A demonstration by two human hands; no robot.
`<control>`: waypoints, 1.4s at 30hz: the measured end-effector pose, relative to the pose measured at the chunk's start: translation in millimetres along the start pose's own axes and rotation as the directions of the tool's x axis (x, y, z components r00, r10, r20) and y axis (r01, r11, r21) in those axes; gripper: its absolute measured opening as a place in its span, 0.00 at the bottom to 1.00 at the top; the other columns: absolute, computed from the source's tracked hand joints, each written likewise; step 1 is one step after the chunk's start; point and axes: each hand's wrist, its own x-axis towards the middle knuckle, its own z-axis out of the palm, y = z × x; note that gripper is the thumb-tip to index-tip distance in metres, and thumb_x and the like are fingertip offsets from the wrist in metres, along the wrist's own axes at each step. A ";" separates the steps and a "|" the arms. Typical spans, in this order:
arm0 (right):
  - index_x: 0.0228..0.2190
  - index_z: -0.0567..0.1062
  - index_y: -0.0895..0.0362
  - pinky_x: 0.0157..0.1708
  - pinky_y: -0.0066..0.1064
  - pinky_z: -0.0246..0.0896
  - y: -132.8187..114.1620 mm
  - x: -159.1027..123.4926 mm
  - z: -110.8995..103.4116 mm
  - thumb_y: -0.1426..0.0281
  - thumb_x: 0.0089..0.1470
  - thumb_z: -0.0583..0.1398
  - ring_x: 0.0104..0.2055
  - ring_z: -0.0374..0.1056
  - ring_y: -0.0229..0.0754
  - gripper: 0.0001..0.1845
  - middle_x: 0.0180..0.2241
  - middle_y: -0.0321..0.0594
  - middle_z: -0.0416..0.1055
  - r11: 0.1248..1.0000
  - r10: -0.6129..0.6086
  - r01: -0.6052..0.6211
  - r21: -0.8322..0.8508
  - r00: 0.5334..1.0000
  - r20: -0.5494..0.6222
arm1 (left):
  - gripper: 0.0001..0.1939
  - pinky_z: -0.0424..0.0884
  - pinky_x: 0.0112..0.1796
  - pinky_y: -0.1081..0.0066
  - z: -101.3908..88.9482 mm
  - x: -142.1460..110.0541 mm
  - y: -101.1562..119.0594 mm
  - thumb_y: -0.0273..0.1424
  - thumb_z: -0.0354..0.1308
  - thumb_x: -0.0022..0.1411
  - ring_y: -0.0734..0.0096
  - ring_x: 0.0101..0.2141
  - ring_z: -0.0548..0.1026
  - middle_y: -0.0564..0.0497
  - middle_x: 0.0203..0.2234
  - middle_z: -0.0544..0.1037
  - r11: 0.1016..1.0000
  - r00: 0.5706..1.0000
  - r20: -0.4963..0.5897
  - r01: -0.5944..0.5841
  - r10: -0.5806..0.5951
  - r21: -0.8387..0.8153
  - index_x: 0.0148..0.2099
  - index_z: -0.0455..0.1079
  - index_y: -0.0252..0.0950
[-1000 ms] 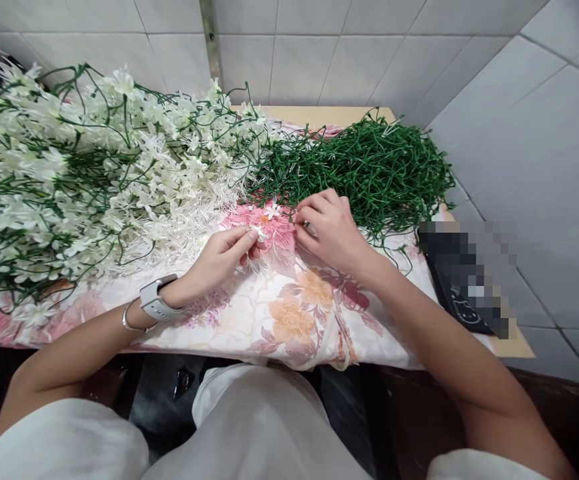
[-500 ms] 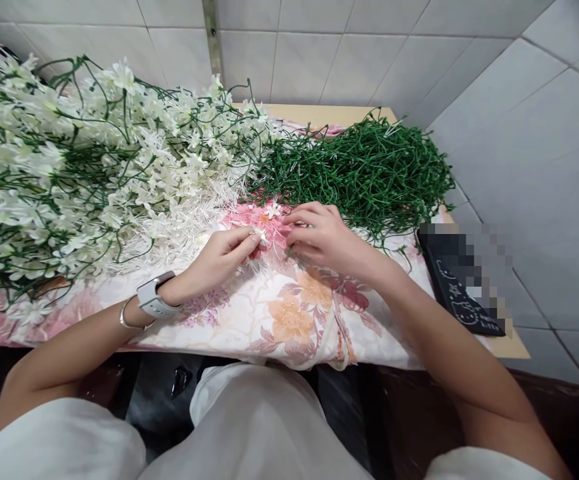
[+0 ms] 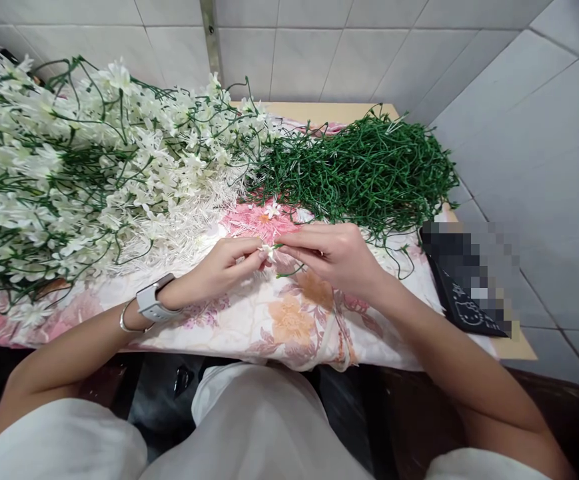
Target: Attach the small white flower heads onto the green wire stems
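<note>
A person sits at a table [image 3: 319, 112] covered by a floral cloth [image 3: 289, 313], seen from above.

The left hand [image 3: 219, 267] pinches a small white flower [image 3: 268, 250] between thumb and fingertips, the other fingers curled in. The right hand [image 3: 336, 257] pinches a thin green stem [image 3: 289, 272] between thumb and forefinger, the remaining fingers loosely curled beside them. The stem's tip meets the flower right where the two hands' fingertips come together, just above the cloth. The stem's free end trails down below the right hand.

A second ago the right hand was further back, at the edge of the heap of green stems [image 3: 364, 173], and the left hand waited with the flower. Half a second ago the right hand had drawn back toward the left. Now the hands have met at the middle of the cloth, so flower and stem look to be in the act of being joined; whether the flower is already seated on the stem is too small to tell.

A big pile of finished white sprays [image 3: 94, 160] lies to the left. One loose flower [image 3: 272, 209] lies on the cloth beyond the hands. A white watch [image 3: 152, 301] and a bangle [image 3: 125, 321] sit on the left wrist. A dark pouch [image 3: 464, 310] lies at the right edge.
</note>
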 end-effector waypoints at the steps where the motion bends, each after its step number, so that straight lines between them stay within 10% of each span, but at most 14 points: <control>1: 0.33 0.80 0.58 0.29 0.26 0.63 -0.6 0.3 -0.5 0.68 0.59 0.58 0.28 0.72 0.36 0.11 0.29 0.38 0.79 1.000 -0.001 0.001 0.011 1.000 0.002 | 0.17 0.57 0.27 0.74 0.0 0.2 -0.6 0.36 0.44 0.67 0.76 0.24 0.62 0.54 0.21 0.64 1.000 1.000 0.007 0.002 -0.002 -0.001 0.27 0.62 0.34; 11: 0.32 0.79 0.56 0.32 0.26 0.61 -5.3 3.6 -4.2 0.71 0.58 0.58 0.30 0.71 0.36 0.09 0.30 0.37 0.78 0.958 0.127 -0.154 0.242 0.984 0.125 | 0.17 0.60 0.29 0.74 0.5 1.1 0.2 0.37 0.43 0.68 0.75 0.26 0.65 0.53 0.23 0.67 0.999 0.997 0.075 0.023 -0.021 -0.024 0.30 0.63 0.34; 20: 0.29 0.78 0.58 0.31 0.27 0.61 8.3 -9.7 35.5 0.72 0.54 0.59 0.29 0.69 0.35 0.07 0.28 0.37 0.77 0.827 0.334 -0.369 0.425 0.929 0.156 | 0.13 0.56 0.28 0.74 11.0 5.2 -20.9 0.29 0.44 0.66 0.75 0.25 0.59 0.55 0.22 0.61 0.979 0.997 0.043 -0.068 0.061 0.194 0.27 0.55 0.36; 36: 0.26 0.77 0.59 0.29 0.27 0.59 9.6 -10.2 37.4 0.73 0.54 0.58 0.26 0.67 0.36 0.09 0.24 0.38 0.75 0.894 0.231 -0.266 0.360 0.963 0.140 | 0.15 0.60 0.32 0.71 13.7 7.4 -20.2 0.32 0.43 0.67 0.71 0.27 0.64 0.51 0.24 0.68 0.945 0.991 0.096 -0.118 0.093 0.306 0.29 0.64 0.34; 42: 0.28 0.79 0.57 0.32 0.32 0.59 28.7 -1.2 -6.1 0.69 0.55 0.58 0.30 0.69 0.39 0.09 0.28 0.39 0.76 0.914 0.368 -0.393 0.099 0.907 0.205 | 0.15 0.63 0.39 0.71 -18.7 8.0 -12.3 0.38 0.50 0.66 0.70 0.35 0.70 0.48 0.36 0.74 0.938 0.966 -0.254 0.038 0.055 0.344 0.49 0.70 0.36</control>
